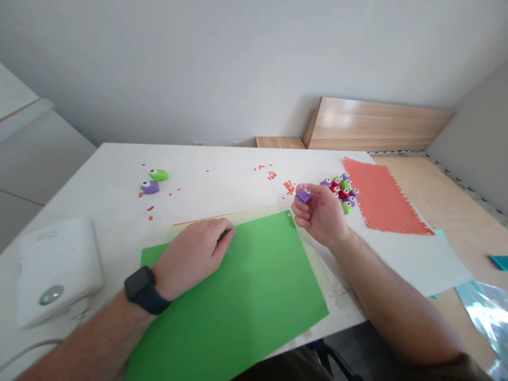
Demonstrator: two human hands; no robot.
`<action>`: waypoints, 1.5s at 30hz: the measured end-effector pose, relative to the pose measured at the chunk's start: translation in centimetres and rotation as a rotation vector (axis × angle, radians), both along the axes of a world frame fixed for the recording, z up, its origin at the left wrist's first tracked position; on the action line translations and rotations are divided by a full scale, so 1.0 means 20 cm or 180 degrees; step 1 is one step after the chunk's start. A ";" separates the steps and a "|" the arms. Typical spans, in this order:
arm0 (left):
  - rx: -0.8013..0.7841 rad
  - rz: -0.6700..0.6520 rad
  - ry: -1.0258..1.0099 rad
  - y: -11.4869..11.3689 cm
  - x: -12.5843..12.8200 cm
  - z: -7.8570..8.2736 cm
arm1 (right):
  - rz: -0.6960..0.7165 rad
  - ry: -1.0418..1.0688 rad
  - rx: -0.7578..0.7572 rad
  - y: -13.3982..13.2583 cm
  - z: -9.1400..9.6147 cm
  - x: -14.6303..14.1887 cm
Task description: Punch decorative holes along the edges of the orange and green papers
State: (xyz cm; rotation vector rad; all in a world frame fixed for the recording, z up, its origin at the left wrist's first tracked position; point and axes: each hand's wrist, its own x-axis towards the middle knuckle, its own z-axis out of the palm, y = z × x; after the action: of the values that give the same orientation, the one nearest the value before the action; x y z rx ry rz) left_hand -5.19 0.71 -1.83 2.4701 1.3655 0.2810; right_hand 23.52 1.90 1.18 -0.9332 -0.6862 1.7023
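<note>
A large green sheet of paper (238, 286) lies in front of me over a pale sheet, with a small punched hole near its top right corner. My left hand (194, 254), wearing a dark watch, rests on its upper left edge. The thumb and fingers are closed at the paper's edge; the fingertips are partly hidden. Raised just off the sheet's top right corner, my right hand (319, 211) grips a small purple hole punch (304, 195) with an eye on it, between thumb and curled fingers. The punch is apart from the paper.
Several purple, green and red punches (345, 186) cluster behind my right hand. An orange-red sheet (391, 198) with punched edges lies at right. Red paper dots (289, 187) are scattered about. Left stand a green punch (159, 175), a purple punch (150, 187) and a white device (59, 270).
</note>
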 end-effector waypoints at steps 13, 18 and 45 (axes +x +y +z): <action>0.0003 -0.0011 -0.0010 0.00 0.00 0.01 | -0.0004 -0.0012 0.0096 -0.01 0.00 0.00; 0.0014 -0.0010 -0.0038 0.00 0.00 0.01 | 0.0027 -0.0039 0.0119 -0.01 0.00 0.01; 0.0005 -0.0010 0.0005 0.00 0.00 0.00 | -0.0184 -0.0381 0.0097 0.01 -0.05 0.02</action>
State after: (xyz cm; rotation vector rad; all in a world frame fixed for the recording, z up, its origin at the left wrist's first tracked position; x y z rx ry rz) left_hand -5.26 0.66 -1.80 2.4741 1.3625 0.2797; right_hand 24.00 2.02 0.26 -1.0301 -0.7550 1.5906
